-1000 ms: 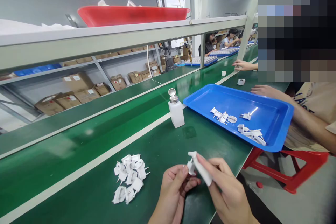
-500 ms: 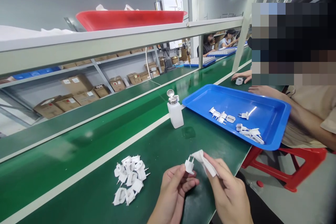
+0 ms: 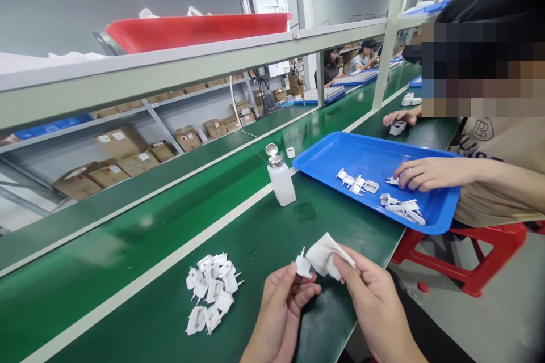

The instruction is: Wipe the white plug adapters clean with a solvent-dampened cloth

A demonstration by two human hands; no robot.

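Pinched between thumb and fingers of my left hand [image 3: 287, 298] is a white plug housing [image 3: 303, 267] with a metal pin pointing up. My right hand [image 3: 369, 283] grips a folded white cloth [image 3: 327, 255], whose left edge reaches the plug and covers part of it. Whether the cloth presses on a pin I cannot tell. To the left, a heap of white plug housings [image 3: 215, 289] lies on the green table [image 3: 140, 317]. Beyond my hands stands a white dispenser bottle [image 3: 282, 184] with its metal lid tipped up.
A blue tray [image 3: 340, 150] with several plug housings sits at the right, a co-worker's hand [image 3: 419, 173] reaching into it. A small white part [image 3: 290, 152] lies behind the bottle. A red bin [image 3: 200, 31] rests on the shelf overhead. A red stool [image 3: 472, 255] stands beside the table.
My right hand has turned, so the cloth now shows a wider face beside the plug. The co-worker's hand has moved into the blue tray onto a plug there. My view has shifted slightly.
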